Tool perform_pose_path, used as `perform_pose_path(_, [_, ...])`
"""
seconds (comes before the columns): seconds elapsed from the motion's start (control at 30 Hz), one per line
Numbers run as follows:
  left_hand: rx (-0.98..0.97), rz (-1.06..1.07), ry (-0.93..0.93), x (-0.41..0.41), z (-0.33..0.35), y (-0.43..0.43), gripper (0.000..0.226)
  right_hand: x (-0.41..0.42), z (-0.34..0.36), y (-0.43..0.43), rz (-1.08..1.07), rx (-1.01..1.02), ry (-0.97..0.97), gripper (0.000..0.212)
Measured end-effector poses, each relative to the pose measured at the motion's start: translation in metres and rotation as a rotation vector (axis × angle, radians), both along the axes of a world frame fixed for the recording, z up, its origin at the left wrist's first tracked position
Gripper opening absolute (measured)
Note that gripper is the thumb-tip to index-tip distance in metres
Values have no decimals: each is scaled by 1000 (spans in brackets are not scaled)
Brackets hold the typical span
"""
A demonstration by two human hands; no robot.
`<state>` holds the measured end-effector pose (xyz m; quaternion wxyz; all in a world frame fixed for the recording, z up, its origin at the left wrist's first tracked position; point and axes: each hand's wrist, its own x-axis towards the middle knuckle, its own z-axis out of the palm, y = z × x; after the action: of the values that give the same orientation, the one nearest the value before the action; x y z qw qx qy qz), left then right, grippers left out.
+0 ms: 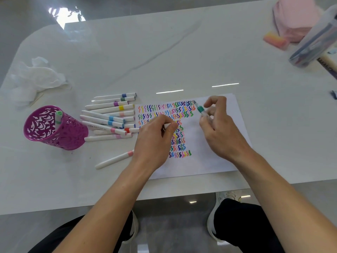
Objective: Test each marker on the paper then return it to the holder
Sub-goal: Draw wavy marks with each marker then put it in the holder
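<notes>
A white sheet of paper (217, 154) lies on the table, covered at its top and middle with rows of coloured squiggles. My right hand (218, 128) holds an uncapped teal-banded marker (200, 109), its tip touching the paper's upper squiggle rows. My left hand (155, 141) rests on the paper's left part, pinching a white marker cap (166, 125). A purple cut-out holder (54, 128) stands at the left with one green marker (58, 117) in it. Several capped white markers (109, 115) lie between holder and paper. One pink-banded marker (114, 159) lies apart, nearer me.
Crumpled white tissue (38, 77) lies at the far left. At the far right are a pink cloth item (295, 19), an orange-pink eraser-like block (275, 41) and a clear plastic case (313, 42). The table's front edge runs just behind my forearms.
</notes>
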<state>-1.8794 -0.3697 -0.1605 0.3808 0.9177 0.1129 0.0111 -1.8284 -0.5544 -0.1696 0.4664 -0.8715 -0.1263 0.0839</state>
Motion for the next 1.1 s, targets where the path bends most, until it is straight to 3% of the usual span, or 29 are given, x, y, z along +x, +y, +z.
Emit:
perform_pose_path(0.1, [63,-56,-27,-2,-2,0,8,2,0,3,-37,87,-13,21])
perform_pose_path(0.23, [167,-178,-76,-3,-6,-1,10,7,-1,3,-88,340,183,41])
perform_pose_path(0.37, [244,-255,-77,-5,-12,0,12,7,-8,0,-48,273,104,18])
perform_pose_path(0.53, [278,-257,-67,-5,-15,-2,11,5,-13,5,-146,294,130,30])
perform_pose_path(0.63, [278,-261,-62,-6,-15,-1,11,7,-16,7,-191,365,130,11])
perform_pose_path(1.1, [307,-277,-47,-4,-17,0,13,6,-28,8,-331,366,105,17])
